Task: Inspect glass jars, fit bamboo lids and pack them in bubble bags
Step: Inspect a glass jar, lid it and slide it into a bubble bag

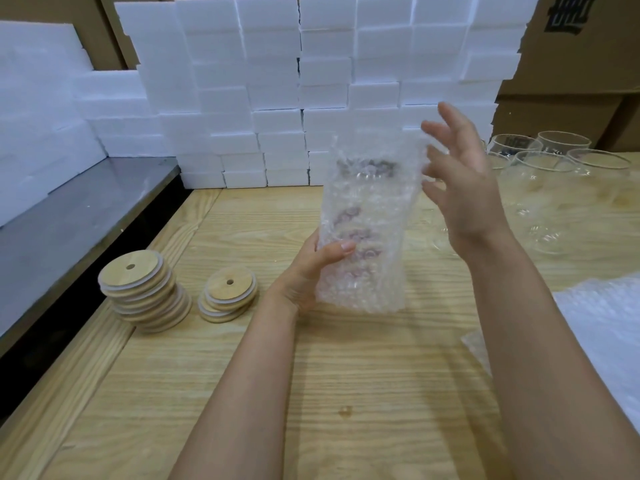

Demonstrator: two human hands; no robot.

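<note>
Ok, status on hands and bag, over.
Left hand grips bubble bag low, jar inside, upright. Right hand open beside its top. Spare jars off right, clear of it.

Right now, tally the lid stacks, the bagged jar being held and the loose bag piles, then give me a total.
Lid stacks: 2
Bagged jar: 1
Bag pile: 1
Total: 4
</note>
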